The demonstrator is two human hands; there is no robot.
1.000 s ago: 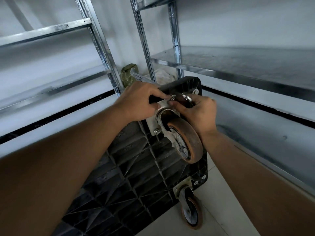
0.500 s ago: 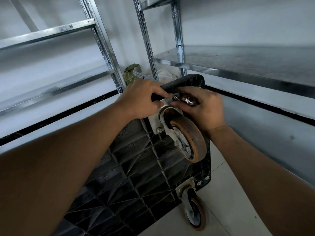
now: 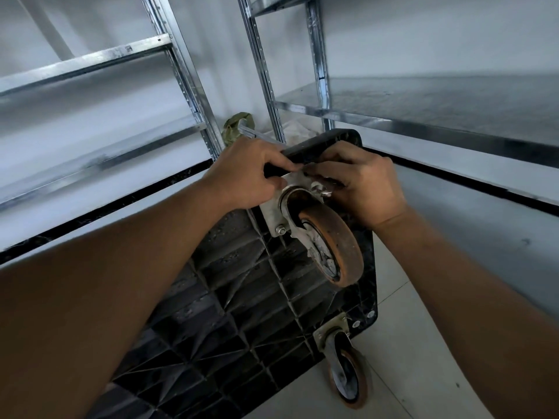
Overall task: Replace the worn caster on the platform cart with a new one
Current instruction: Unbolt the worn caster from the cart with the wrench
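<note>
The black platform cart (image 3: 230,297) stands tipped on its side with its ribbed underside facing me. Near its top edge sits a caster (image 3: 338,246) with a worn orange-brown wheel, on a silver mounting plate (image 3: 272,213) with a nut (image 3: 281,229) at the lower corner. My left hand (image 3: 245,179) grips the cart's top edge beside the plate. My right hand (image 3: 369,189) curls its fingers over the plate's upper right corner and pinches a small shiny metal part (image 3: 325,192). Whether that part is a fastener or a tool's end is hidden.
A second caster (image 3: 348,373) hangs at the cart's lower corner above the tiled floor (image 3: 408,358). Metal shelving uprights (image 3: 187,86) stand close behind, and a shelf (image 3: 453,107) juts out on the right. A green bundle (image 3: 236,125) and a white bag (image 3: 295,131) lie behind the cart.
My right hand's fingers have shifted over the plate's upper corner, and the shiny part now shows lower, under the fingers. My left hand keeps its grip.
</note>
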